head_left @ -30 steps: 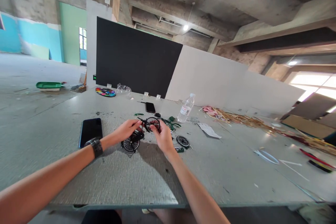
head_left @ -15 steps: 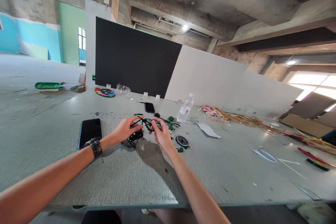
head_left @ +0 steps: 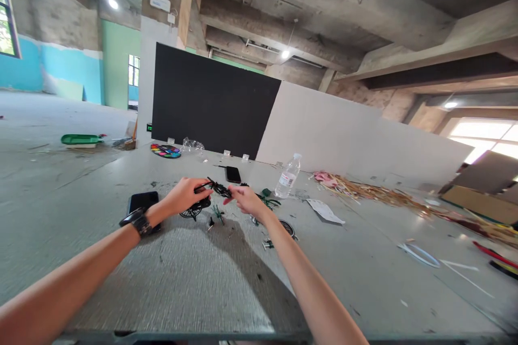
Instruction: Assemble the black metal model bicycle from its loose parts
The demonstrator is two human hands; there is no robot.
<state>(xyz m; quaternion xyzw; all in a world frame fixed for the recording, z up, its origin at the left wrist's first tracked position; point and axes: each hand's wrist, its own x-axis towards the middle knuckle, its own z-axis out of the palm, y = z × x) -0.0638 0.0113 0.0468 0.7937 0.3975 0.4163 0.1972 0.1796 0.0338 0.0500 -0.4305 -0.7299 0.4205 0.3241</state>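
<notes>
A small black model bicycle (head_left: 198, 206) is held between my hands just above the table. My left hand (head_left: 186, 195) is closed around its frame, and one spoked wheel (head_left: 188, 213) shows below the fingers. With thumb and fingertips, my right hand (head_left: 247, 199) pinches the dark front part (head_left: 220, 190), where a wheel seems turned nearly edge-on. Under the hands lie a green plastic piece (head_left: 218, 214) and a tiny black part (head_left: 211, 222). A loose spoked wheel (head_left: 288, 228) rests partly behind my right forearm, near more green parts (head_left: 270, 201).
A large phone (head_left: 142, 202) lies under my left wrist, a smaller phone (head_left: 232, 174) farther back. A clear water bottle (head_left: 288, 177) stands beyond my right hand, with a paper sheet (head_left: 326, 211) beside it. Wood strips (head_left: 372, 194) line the back right; a paint palette (head_left: 165, 151) sits back left.
The front wheel has turned from facing me to nearly edge-on. Both hands have shifted slightly, uncovering the green piece and tiny black part below. My view has tilted up a little.
</notes>
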